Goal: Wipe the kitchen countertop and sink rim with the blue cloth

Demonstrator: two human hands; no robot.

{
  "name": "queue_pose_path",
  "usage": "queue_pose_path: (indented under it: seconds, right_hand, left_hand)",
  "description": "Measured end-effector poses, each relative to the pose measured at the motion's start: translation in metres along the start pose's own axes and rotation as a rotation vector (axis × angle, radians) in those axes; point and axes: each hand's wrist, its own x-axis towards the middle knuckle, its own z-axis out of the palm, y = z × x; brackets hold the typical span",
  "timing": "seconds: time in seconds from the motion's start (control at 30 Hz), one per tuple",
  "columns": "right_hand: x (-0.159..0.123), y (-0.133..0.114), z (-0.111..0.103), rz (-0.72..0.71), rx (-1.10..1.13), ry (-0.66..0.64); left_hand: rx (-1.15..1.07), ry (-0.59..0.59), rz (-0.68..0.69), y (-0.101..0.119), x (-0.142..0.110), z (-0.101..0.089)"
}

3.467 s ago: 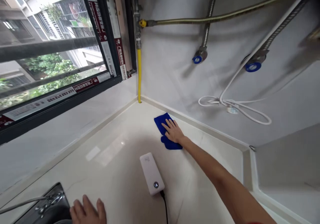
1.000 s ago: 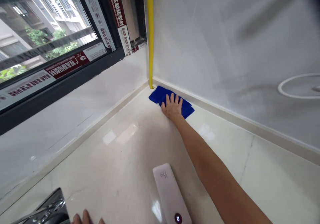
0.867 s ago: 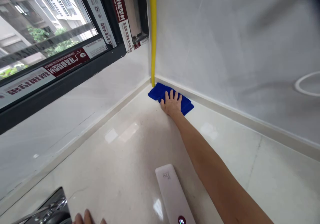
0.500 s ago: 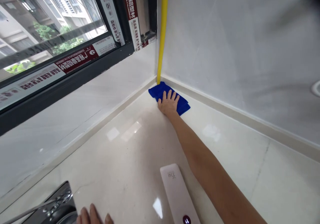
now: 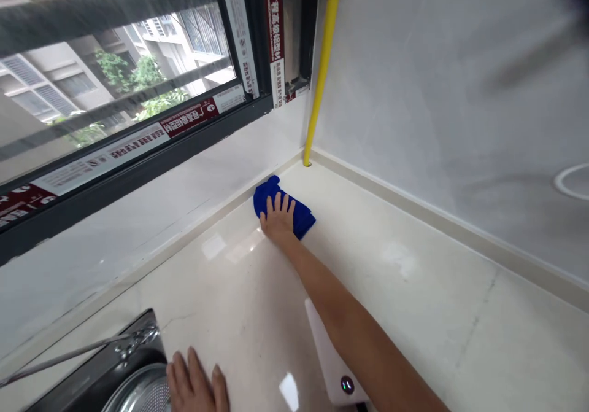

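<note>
Over on the far left, the window point(image 5: 161, 157) is running in from the edge, and below it the sink point(image 5: 87, 375) is sitting in the corner, with a thin metal rod point(image 5: 69, 355) hanging over it. Right beside the sink, the left hand point(image 5: 196, 381) is resting palm down, fingers a little apart, and I'm seeing nothing in it.

Now the middle, and here's the cloth point(image 5: 301, 215)! It's lying on the table point(image 5: 414, 314) near the back corner, its far end close up to the edging point(image 5: 221, 210) under the window; whether they're touching, I can't tell. The right hand point(image 5: 278, 218) is lying flat over it, fingers fanned wide, covering rather than clutching. It's looking light, soft and limp to me, likely sliding easily on that glossy top; a flat palm on the middle should be suiting it, or a pinch at the folded edge for lifting.

Just right, the yellow pipe point(image 5: 319, 80) is dropping into a hole in the corner. Nearer, the power bank point(image 5: 329, 363) is lying partly hidden under the forearm, and far right a white loop point(image 5: 564, 182) is hanging.

I'm counting two hands, and one each of cloth, power bank, pipe, loop, sink, rod and window.
</note>
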Motion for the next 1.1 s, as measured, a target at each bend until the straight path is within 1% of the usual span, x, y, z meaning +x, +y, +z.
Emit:
queue_pose_path:
  seconds: [0.1, 0.2, 0.33, 0.43, 0.5, 0.6, 0.73, 0.83, 0.93, 1.0, 1.1]
  right_hand:
    - [-0.023, -0.019, 0.003, -0.062, 0.029, -0.009]
    - [-0.054, -0.045, 0.009, -0.14, 0.067, -0.031]
    - [-0.103, -0.084, 0.016, -0.291, 0.116, -0.046]
    - [-0.139, -0.103, 0.018, -0.396, 0.127, -0.089]
    - [-0.16, -0.109, 0.017, -0.449, 0.12, -0.133]
    - [-0.191, -0.111, 0.013, -0.513, 0.108, -0.178]
    - [-0.233, -0.108, 0.008, -0.537, 0.101, -0.221]
    - [-0.268, -0.105, 0.005, -0.533, 0.092, -0.235]
    - [-0.304, -0.102, 0.003, -0.535, 0.092, -0.215]
    - [-0.326, -0.1, 0.003, -0.538, 0.092, -0.2]
    - [-0.356, -0.096, 0.003, -0.54, 0.085, -0.194]
  left_hand:
    - [0.041, 0.027, 0.036, 0.011, 0.005, -0.008]
    - [0.072, 0.061, 0.05, 0.017, 0.007, -0.012]
    - [0.109, 0.061, 0.003, 0.021, 0.005, -0.015]
    - [0.084, 0.054, -0.042, 0.022, 0.002, -0.015]
    - [0.009, 0.062, -0.074, 0.021, 0.001, -0.013]
    - [-0.133, 0.094, -0.114, 0.016, 0.0, -0.006]
    - [-0.265, 0.139, -0.155, 0.002, -0.008, 0.002]
    - [-0.338, 0.142, -0.217, -0.017, -0.028, 0.002]
    - [-0.375, 0.12, -0.25, -0.041, -0.062, -0.006]
    - [-0.376, 0.113, -0.233, -0.059, -0.087, -0.014]
    - [-0.347, 0.131, -0.17, -0.084, -0.122, -0.026]
